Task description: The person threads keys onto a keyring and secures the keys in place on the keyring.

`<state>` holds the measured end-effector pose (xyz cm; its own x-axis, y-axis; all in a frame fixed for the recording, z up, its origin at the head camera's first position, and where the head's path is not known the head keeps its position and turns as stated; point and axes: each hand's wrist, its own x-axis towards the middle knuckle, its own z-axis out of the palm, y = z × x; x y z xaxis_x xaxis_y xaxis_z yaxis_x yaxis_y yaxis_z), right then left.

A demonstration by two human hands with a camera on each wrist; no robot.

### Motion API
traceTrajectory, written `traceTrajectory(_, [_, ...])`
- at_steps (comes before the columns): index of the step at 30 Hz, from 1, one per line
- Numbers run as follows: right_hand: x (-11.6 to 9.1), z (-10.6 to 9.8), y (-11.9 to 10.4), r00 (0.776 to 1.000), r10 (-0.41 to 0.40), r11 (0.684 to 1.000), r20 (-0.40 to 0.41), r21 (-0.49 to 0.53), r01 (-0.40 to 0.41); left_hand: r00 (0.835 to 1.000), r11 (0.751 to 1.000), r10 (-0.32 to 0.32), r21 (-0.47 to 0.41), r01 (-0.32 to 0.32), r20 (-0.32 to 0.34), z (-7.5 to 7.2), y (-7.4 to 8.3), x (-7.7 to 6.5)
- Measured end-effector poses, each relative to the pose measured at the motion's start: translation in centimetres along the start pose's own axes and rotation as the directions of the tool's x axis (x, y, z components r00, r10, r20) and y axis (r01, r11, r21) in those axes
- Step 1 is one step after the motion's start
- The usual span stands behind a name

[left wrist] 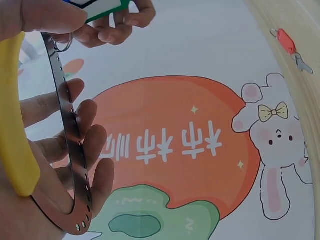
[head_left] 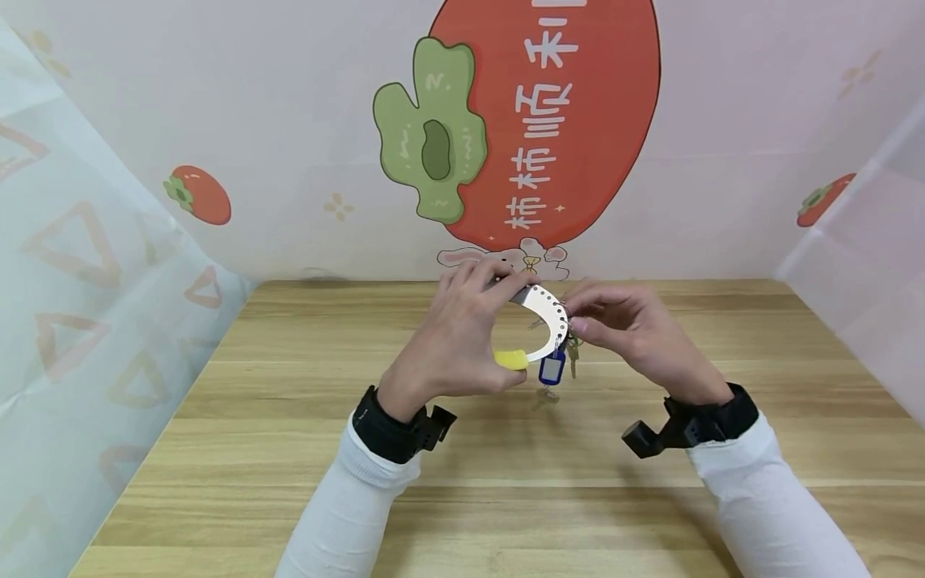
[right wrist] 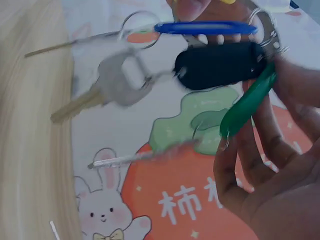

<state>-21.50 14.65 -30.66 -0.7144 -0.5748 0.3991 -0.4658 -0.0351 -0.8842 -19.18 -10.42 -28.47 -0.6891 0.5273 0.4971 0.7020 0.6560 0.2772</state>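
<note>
Centre frame, left hand [head_left: 458,333] slants up-right, clamped on the yellow-handled metal loop [head_left: 556,323]; right hand [head_left: 636,329] reaches up-left, fingers bent, pinching the green tag [right wrist: 248,106]!

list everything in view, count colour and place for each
perforated loop: 1, silvery with yellow grip, held above table
tags: 4, blue tag, black tag and green tag at loop's rim, red tag on table
keys: at least 4, metallic, three dangling from tags, one on red tag
table: 1, light brown wood, beneath
backdrop: 1, pale with red and green prints, behind table
wrist cameras: 2, black, on wrists
sleeves: 2, white, on forearms
hands: 2, bare, left hand gripping loop, right hand at its rim
</note>
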Motion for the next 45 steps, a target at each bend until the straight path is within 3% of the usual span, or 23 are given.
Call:
traceTrajectory(7, [0.0,0.2,-0.8,0.997,0.03,0.991,-0.078,-0.124,-0.04,1.0,1.0,-0.008,0.026,0.008,0.008,0.1,0.2,0.0])
traceTrajectory(15, [-0.2,0.3,-1.4,0.984,0.158,0.971,-0.082,-0.169,-0.17,0.999,0.992,0.018,0.12,-0.022,0.031,0.2,0.3,0.0])
traceTrajectory(23, [-0.2,0.1,-1.7,0.942,0.318,0.919,-0.108,-0.208,-0.334,0.997,0.988,0.031,0.151,-0.041,0.067,0.6,0.4,0.1])
traceTrajectory(26, [-0.2,0.2,-1.4,0.93,0.347,0.913,-0.119,-0.184,-0.364,0.998,0.99,0.02,0.139,-0.029,0.064,0.6,0.3,0.1])
traceTrajectory(34, [0.2,0.5,-0.1,0.968,0.244,0.966,-0.055,-0.071,-0.248,0.999,0.995,-0.037,0.096,0.037,0.002,0.3,-0.1,-0.1])
traceTrajectory(38, [0.1,0.8,0.2,0.981,0.175,0.982,-0.078,-0.054,-0.18,0.998,0.995,-0.058,0.081,0.06,-0.022,0.1,-0.3,-0.3])
traceTrajectory(42, [0.4,1.4,0.3,0.988,0.018,0.994,-0.151,-0.101,-0.034,0.998,0.995,-0.063,0.082,0.065,-0.026,-0.1,-0.4,-0.3])
traceTrajectory(45, [0.8,2.1,0.2,0.966,-0.16,0.958,-0.205,-0.27,0.101,0.997,0.993,-0.074,0.095,0.076,-0.024,-0.1,-0.6,-0.3])
